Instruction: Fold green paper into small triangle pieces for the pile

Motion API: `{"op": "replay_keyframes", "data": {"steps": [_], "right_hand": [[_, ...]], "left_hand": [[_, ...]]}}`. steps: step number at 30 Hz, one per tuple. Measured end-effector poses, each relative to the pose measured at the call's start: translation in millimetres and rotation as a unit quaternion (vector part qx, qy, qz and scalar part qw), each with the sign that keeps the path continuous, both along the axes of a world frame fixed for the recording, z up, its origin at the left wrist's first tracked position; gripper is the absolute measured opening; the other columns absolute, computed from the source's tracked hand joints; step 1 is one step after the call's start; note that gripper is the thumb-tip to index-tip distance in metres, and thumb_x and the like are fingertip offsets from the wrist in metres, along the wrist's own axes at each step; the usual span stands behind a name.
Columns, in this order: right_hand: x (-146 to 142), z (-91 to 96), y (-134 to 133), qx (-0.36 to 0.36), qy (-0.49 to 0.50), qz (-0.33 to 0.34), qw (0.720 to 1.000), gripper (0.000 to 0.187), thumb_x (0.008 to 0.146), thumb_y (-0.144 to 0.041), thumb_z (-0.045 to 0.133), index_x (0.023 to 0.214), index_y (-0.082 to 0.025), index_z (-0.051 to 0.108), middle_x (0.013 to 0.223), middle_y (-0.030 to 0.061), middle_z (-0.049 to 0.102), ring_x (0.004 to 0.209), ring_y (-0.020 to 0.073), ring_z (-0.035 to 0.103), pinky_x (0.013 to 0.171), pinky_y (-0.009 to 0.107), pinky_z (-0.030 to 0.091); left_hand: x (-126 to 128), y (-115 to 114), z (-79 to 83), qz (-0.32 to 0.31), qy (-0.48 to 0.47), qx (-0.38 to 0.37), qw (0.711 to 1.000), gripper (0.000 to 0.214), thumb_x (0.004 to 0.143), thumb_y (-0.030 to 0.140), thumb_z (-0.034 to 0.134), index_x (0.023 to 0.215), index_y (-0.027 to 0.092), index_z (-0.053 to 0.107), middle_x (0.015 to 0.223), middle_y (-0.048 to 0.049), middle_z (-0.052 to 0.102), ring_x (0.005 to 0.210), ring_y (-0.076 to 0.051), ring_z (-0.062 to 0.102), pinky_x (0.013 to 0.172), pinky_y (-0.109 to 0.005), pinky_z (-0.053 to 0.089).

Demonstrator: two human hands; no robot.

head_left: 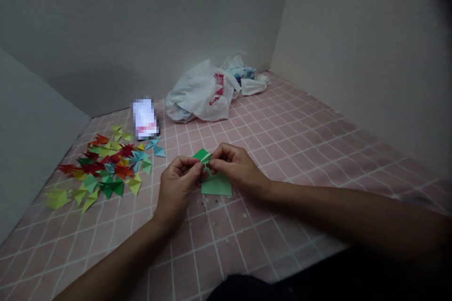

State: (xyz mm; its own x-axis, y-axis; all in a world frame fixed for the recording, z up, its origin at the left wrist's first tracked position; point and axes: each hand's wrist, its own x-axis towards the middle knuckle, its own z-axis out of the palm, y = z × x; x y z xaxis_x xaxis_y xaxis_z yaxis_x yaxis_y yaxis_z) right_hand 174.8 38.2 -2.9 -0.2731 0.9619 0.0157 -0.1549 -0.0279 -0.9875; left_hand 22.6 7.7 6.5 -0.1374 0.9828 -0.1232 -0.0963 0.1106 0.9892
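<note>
Between my two hands is a small folded piece of green paper (206, 158), pinched at both sides. My left hand (181, 178) grips its left end between thumb and fingers. On the other side, my right hand (236, 165) pinches the right end, fingers closed. Just beneath the hands lies a light green paper sheet (216, 186) on the pink checked cloth, with a brighter green corner (200, 154) showing behind the fingers. The fingers hide part of the folded piece, so its exact shape cannot be made out.
To the left lies a spread of folded paper pieces (112, 187) in red, yellow, green and blue. A phone (144, 117) with a lit, blurred screen stands behind them. White plastic bags (201, 91) rest near the back wall. The pink checked cloth (300, 141) covers the surface between walls.
</note>
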Motion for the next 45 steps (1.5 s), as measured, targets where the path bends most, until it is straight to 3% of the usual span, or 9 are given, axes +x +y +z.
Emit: {"op": "replay_keyframes", "data": {"steps": [5, 10, 13, 16, 23, 32, 39, 45], "right_hand": [[-0.4, -2.7, -0.9, 0.027, -0.038, 0.011, 0.999, 0.015, 0.075, -0.026, 0.066, 0.073, -0.02, 0.052, 0.069, -0.0035, 0.055, 0.064, 0.0123, 0.051, 0.061, 0.027, 0.041], [5.3, 0.6, 4.8, 0.195, -0.141, -0.038, 0.97, 0.014, 0.08, -0.023, 0.069, 0.087, -0.02, 0.058, 0.086, 0.0003, 0.058, 0.077, 0.0148, 0.054, 0.069, 0.029, 0.043], [8.8, 0.7, 9.8, 0.262, -0.198, -0.014, 0.945, 0.007, 0.082, -0.017, 0.066, 0.079, -0.02, 0.061, 0.085, 0.0014, 0.058, 0.083, 0.0159, 0.056, 0.075, 0.03, 0.044], [9.1, -1.1, 11.1, 0.252, -0.219, 0.012, 0.943, 0.01, 0.083, -0.013, 0.063, 0.075, -0.019, 0.06, 0.079, 0.0008, 0.06, 0.077, 0.015, 0.056, 0.072, 0.03, 0.043], [6.2, 0.3, 3.5, 0.262, -0.199, -0.01, 0.944, 0.013, 0.086, -0.017, 0.061, 0.073, -0.019, 0.056, 0.076, 0.0004, 0.06, 0.073, 0.0144, 0.056, 0.069, 0.029, 0.041], [5.3, -0.1, 1.9, 0.232, -0.177, -0.019, 0.956, 0.011, 0.085, -0.016, 0.06, 0.074, -0.018, 0.058, 0.075, -0.0004, 0.059, 0.071, 0.0132, 0.054, 0.067, 0.028, 0.04], [4.3, 0.3, 0.8, 0.15, -0.147, 0.006, 0.978, 0.012, 0.084, -0.022, 0.06, 0.073, -0.018, 0.058, 0.071, -0.0016, 0.057, 0.066, 0.0117, 0.049, 0.063, 0.027, 0.039], [4.0, -0.4, 1.7, 0.153, -0.136, 0.005, 0.979, 0.012, 0.084, -0.023, 0.06, 0.073, -0.018, 0.056, 0.07, -0.0017, 0.055, 0.065, 0.0116, 0.047, 0.061, 0.026, 0.038]], "left_hand": [[-2.5, 1.3, 2.6, 0.003, 0.052, 0.032, 0.998, 0.02, 0.069, 0.026, 0.076, 0.078, 0.016, 0.061, 0.062, 0.0022, 0.066, 0.055, -0.012, 0.062, 0.053, -0.023, 0.051], [-7.2, 4.9, 5.6, -0.018, 0.103, 0.032, 0.994, 0.019, 0.068, 0.026, 0.073, 0.077, 0.017, 0.059, 0.062, 0.0035, 0.063, 0.053, -0.013, 0.062, 0.051, -0.025, 0.052], [-9.3, 6.4, 5.8, -0.038, 0.123, 0.038, 0.991, 0.018, 0.07, 0.026, 0.073, 0.075, 0.018, 0.058, 0.063, 0.0036, 0.062, 0.053, -0.013, 0.061, 0.051, -0.025, 0.052], [-9.0, 6.8, 5.8, -0.042, 0.115, 0.051, 0.991, 0.018, 0.07, 0.027, 0.074, 0.077, 0.017, 0.06, 0.066, 0.0025, 0.063, 0.056, -0.013, 0.062, 0.051, -0.024, 0.053], [-4.9, 3.3, 3.9, -0.037, 0.021, 0.042, 0.998, 0.03, 0.071, 0.028, 0.08, 0.092, 0.019, 0.059, 0.073, 0.0019, 0.065, 0.061, -0.013, 0.063, 0.052, -0.022, 0.051], [-7.1, 4.2, -5.4, -0.077, -0.02, -0.03, 0.996, 0.028, 0.074, 0.035, 0.081, 0.083, 0.018, 0.061, 0.068, 0.0012, 0.065, 0.063, -0.011, 0.06, 0.06, -0.022, 0.048], [-9.0, 2.6, -5.5, -0.081, 0.001, -0.024, 0.996, 0.025, 0.075, 0.035, 0.08, 0.075, 0.017, 0.062, 0.066, -0.0002, 0.065, 0.061, -0.011, 0.058, 0.059, -0.022, 0.046], [-8.4, 3.1, -4.8, -0.082, -0.027, -0.02, 0.996, 0.022, 0.076, 0.033, 0.08, 0.079, 0.018, 0.064, 0.066, 0.0012, 0.066, 0.061, -0.01, 0.06, 0.06, -0.021, 0.047]]}}
